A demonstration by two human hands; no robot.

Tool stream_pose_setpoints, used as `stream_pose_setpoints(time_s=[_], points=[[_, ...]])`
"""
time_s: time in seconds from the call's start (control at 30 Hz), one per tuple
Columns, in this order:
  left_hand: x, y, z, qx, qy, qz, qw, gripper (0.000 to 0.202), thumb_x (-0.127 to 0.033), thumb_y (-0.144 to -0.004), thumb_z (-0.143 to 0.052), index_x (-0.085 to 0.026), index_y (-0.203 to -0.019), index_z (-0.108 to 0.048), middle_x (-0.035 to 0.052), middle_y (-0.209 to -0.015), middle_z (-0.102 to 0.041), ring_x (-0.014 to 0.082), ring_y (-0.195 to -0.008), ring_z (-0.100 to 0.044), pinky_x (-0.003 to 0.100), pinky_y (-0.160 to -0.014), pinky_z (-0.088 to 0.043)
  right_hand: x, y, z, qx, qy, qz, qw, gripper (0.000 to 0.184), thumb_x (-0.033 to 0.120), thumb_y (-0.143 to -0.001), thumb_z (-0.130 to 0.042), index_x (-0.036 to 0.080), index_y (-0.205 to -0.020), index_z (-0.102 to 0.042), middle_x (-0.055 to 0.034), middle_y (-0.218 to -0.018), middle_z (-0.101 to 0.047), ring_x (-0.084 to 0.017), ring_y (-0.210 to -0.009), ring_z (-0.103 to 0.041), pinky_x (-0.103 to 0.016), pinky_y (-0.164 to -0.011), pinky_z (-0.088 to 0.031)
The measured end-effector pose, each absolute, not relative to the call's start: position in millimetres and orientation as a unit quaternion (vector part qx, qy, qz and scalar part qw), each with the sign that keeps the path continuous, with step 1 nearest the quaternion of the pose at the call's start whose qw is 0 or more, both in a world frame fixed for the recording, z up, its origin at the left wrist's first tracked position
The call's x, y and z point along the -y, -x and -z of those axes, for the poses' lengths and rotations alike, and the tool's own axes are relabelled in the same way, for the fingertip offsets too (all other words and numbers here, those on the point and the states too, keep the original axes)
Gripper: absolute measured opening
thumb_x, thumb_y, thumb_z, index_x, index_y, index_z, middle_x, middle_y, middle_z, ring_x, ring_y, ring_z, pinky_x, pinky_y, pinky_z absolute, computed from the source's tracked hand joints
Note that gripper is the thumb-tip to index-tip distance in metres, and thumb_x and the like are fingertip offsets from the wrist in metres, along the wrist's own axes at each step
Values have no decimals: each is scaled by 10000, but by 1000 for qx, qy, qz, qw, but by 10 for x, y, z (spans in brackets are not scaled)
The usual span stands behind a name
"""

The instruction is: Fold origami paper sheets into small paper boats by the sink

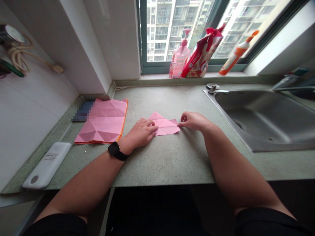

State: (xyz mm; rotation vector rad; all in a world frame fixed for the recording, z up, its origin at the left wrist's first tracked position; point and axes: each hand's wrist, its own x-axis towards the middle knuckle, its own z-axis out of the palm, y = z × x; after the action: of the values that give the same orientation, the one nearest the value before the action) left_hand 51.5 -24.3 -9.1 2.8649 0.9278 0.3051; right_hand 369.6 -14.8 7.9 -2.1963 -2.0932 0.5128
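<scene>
A folded piece of pink origami paper [166,124] lies on the countertop, with a raised triangular point at its far side and crease lines across it. My left hand [143,130] rests flat over its left end, fingers stretched out and pressing it down. At the right end, my right hand [193,121] pinches the paper's tip between thumb and index finger, the other fingers curled. To the left of my left hand lies a larger stack of creased pink sheets [105,118], with an orange edge showing along its side and front.
A white power bank [48,165] lies at the counter's left front. A steel sink [270,118] is set into the right side. On the windowsill stand a pink pump bottle [179,60], a red-and-white bag [203,55] and an orange-and-white bottle [235,57]. A blurred-out item touches the stack.
</scene>
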Motion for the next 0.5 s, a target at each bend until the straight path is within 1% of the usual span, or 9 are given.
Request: stream_pose_setpoints(time_s=[0.07,0.1,0.2,0.27,0.3,0.37,0.43,0.5], points=[[250,-508,84,-308,-944,-100,66,326,-317,-1124,-541,-232,-1376,-729,112,-1393,-719,300,-1283,-659,592,-1267,-385,161,-3734,-97,684,711,-155,60,98,319,-842,-796,240,-893,-769,-88,-963,-808,-257,-864,-725,-367,-735,-516],[254,-505,78,-310,-942,-102,73,330,-312,-1126,-540,-233,-1394,-716,108,-1409,-719,295,-1299,-658,595,-1283,-370,172,-3734,-111,684,710,-139,86,69,281,-863,-749,238,-910,-776,-85,-957,-807,-248,-851,-723,-366,-739,-519],[265,-500,59,-318,-936,-116,93,328,-296,-1131,-532,-233,-1409,-694,96,-1442,-724,280,-1333,-658,598,-1316,-334,219,-3626,-143,702,680,-81,194,196,200,-909,-633,226,-1020,-792,-75,-938,-791,-219,-823,-709,-359,-760,-526],[269,-499,49,-317,-935,-119,100,310,-294,-1130,-536,-226,-1384,-700,94,-1444,-729,283,-1336,-661,612,-1321,-326,262,-3474,-125,746,617,-72,241,219,207,-941,-624,223,-1073,-798,-68,-949,-779,-201,-816,-701,-352,-782,-532],[270,-499,47,-314,-936,-118,101,303,-294,-1130,-536,-223,-1371,-706,94,-1443,-730,286,-1335,-663,620,-1318,-328,285,-3386,-99,770,583,-80,248,210,223,-962,-627,226,-1073,-806,-68,-971,-776,-191,-806,-698,-348,-784,-534],[266,-500,51,-304,-941,-115,100,302,-295,-1129,-539,-226,-1365,-714,94,-1449,-725,293,-1342,-660,633,-1309,-340,325,-3213,-21,806,537,-96,231,215,232,-987,-642,244,-1100,-825,-69,-1041,-779,-177,-804,-700,-341,-782,-534],[258,-502,64,-296,-943,-117,92,308,-297,-1123,-552,-241,-1376,-718,91,-1451,-720,294,-1351,-654,635,-1309,-342,350,-3075,66,821,526,-98,199,222,227,-991,-670,274,-1119,-845,-73,-1139,-784,-173,-815,-701,-336,-777,-531],[252,-505,79,-295,-944,-121,81,305,-306,-1115,-574,-253,-1374,-725,90,-1429,-727,292,-1345,-654,637,-1318,-329,355,-2988,130,831,520,-105,169,248,206,-988,-685,303,-1132,-861,-69,-1156,-783,-179,-845,-706,-330,-790,-533]])
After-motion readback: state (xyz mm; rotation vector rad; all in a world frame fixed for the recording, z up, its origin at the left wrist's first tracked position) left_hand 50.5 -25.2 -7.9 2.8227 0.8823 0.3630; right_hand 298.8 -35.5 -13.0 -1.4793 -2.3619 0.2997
